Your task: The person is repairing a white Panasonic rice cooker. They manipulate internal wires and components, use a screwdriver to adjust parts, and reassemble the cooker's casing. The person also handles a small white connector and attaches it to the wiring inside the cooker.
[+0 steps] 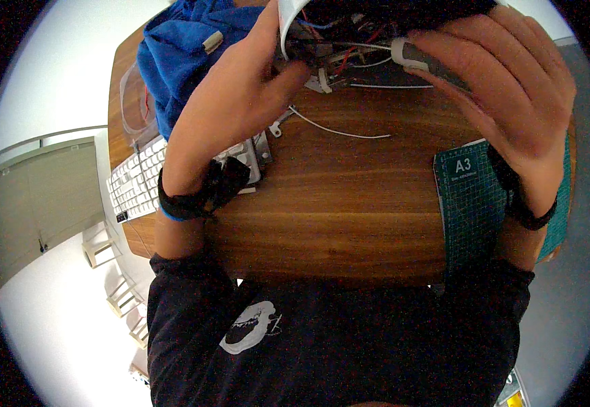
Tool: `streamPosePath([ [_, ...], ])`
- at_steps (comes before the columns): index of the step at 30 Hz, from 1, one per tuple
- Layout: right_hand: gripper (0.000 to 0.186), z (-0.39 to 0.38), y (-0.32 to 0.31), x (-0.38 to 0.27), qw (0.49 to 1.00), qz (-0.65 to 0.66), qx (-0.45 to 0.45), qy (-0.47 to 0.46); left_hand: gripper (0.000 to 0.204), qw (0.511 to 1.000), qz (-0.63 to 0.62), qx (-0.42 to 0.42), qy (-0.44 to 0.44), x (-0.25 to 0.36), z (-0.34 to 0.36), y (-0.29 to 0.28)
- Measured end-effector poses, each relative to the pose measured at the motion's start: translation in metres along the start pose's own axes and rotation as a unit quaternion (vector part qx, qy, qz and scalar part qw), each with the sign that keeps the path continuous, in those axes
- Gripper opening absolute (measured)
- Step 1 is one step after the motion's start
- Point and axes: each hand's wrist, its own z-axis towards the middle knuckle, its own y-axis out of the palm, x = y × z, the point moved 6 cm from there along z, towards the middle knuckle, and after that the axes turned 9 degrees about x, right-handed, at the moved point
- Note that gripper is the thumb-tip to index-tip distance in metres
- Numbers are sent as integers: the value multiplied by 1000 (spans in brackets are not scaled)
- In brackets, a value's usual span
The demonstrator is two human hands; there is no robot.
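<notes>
Well, from where I'm standing I count two hands at work, both up at the far side of one wooden table (349,224). Between them sits one white-rimmed device (286,30), partly out of sight at the top, its open inside packed with wires (359,51): red ones, some white and a bit of blue, too tangled and blurred to number. The left hand (244,95) has its fingers closed on the curved white edge, thumb tucked below. The right hand (508,85) pinches one grey piece (430,61) with a pale end between thumb and fingers, right beside the wiring; what that piece is, I can't tell.

Two thin white strips show underneath: one curved strip (342,131) lying loose on the wood, its near end close to the left thumb, and one straighter strip (390,86) just below the device. One small metal bracket (276,129) lies near the left wrist.

Leftward there's one heaped blue cloth (173,68), one clear plastic piece (129,112) beside it and one white keyboard (135,180), partly covered by the forearm. One green cutting mat (468,203) lies under the right forearm. Each wrist wears one black band, two altogether. Off to the left, I make out at least three pale stools (99,252).
</notes>
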Motion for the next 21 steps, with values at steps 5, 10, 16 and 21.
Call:
streamPosePath([
  [5, 22, 1, -1, 3, 998, 12, -50, 33, 34, 999, -2, -23, -32, -9, -1, -1],
  [10, 25, 16, -14, 1, 988, -42, -147, 32, 35, 999, -20, 18, 41, 1, 3, 3],
  [16, 23, 4, -3, -3, 988, -18, -92, 121, 36, 999, -29, -2, -18, -10, 2, 1],
  [21, 23, -11, 6, 12, 998, -5, -57, 10, 34, 999, -29, 0, -29, -13, 2, -1],
])
